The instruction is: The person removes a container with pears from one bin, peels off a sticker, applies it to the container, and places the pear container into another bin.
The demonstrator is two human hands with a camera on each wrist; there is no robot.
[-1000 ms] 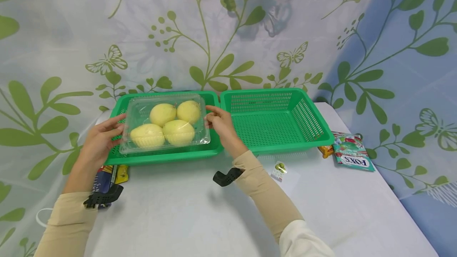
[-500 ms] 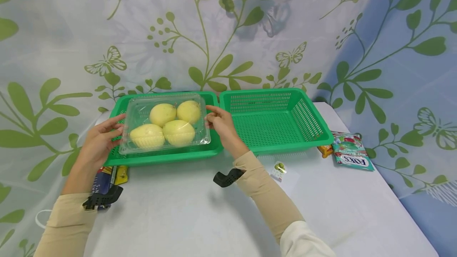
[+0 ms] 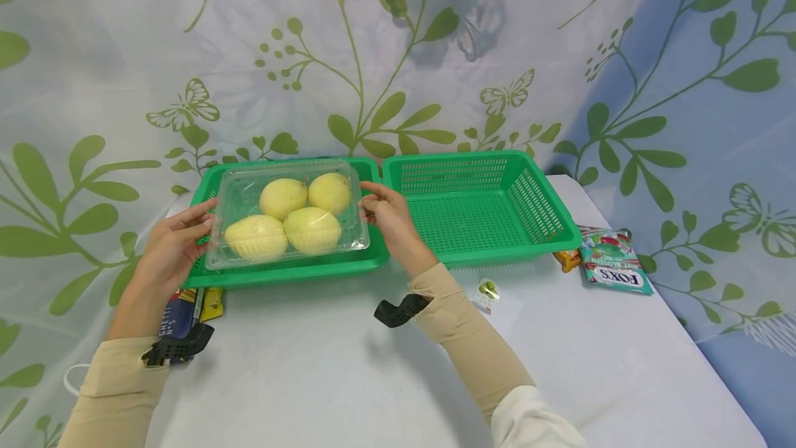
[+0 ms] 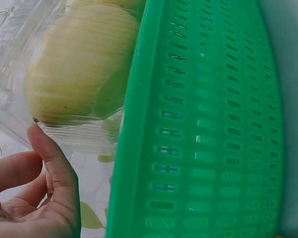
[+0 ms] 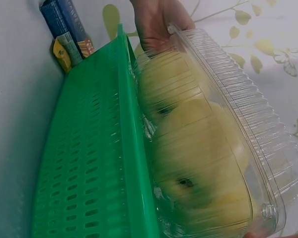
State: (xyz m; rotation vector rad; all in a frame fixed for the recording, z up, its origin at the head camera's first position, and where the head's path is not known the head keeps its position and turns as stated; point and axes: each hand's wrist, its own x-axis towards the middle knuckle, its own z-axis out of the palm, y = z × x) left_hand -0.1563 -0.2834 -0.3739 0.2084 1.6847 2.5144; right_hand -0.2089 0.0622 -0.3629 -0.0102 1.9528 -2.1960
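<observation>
A: Where's the clear clamshell box (image 3: 287, 214) right now?

B: Held over the left green basket (image 3: 214, 275), its near edge above the basket's front rim. Four pale yellow fruits (image 3: 311, 229) sit inside, two in front and two behind.

A: And the hands?

B: The left hand (image 3: 171, 249) grasps the box's left end; in the left wrist view its thumb (image 4: 57, 168) presses up against the ribbed plastic just under a fruit. The right hand (image 3: 387, 216) grasps the right end, fingers pinching the rim. Both have hold of the box, one on each side.

A: What does the right wrist view give?

B: The box seen lengthwise, lid closed, lying along the basket's rim, with the other hand at its far end.

A: Anything else around?

B: A second green basket (image 3: 547, 227) stands just beside the first, touching it. On the white surface (image 3: 348, 379), a Fox's candy bag (image 3: 616, 269) lies right of that basket, a small sachet (image 3: 487, 294) near its front rim, and a blue spaghetti pack (image 3: 178, 315) by the left wrist.
</observation>
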